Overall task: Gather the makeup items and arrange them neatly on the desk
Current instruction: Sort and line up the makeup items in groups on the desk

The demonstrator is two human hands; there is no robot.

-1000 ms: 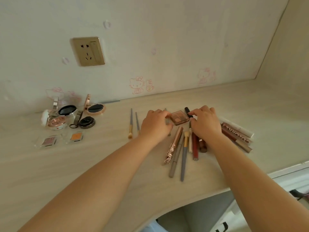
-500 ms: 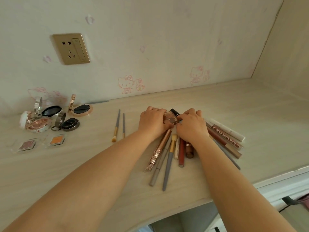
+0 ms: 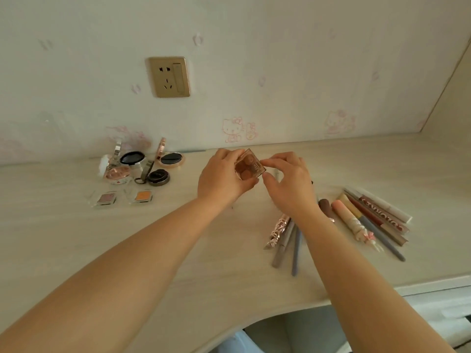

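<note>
**Small palette held up between both hands**

A small square eyeshadow palette is off the desk, held in the air above it and tilted so its brown pans face the camera. The left hand cups it from the left and below, fingers curled round its far edge and thumb under the near corner. The right hand meets it from the right, thumb and forefinger pinched narrowly on the right corner; whether they are gripping or only steadying it is hard to tell from this angle.

The relation that matters is leftward. The open compacts and two small single-shadow cases sit as a group to the left, near the wall, well apart from the palette. The brushes and the row of pencils and tubes lie to the right, under and beyond the right forearm, their long axes running roughly towards the person. The left hand is nearer the compact group and already carries most of the palette, so it looks the likelier one to set it down there, beside the small cases.
</note>
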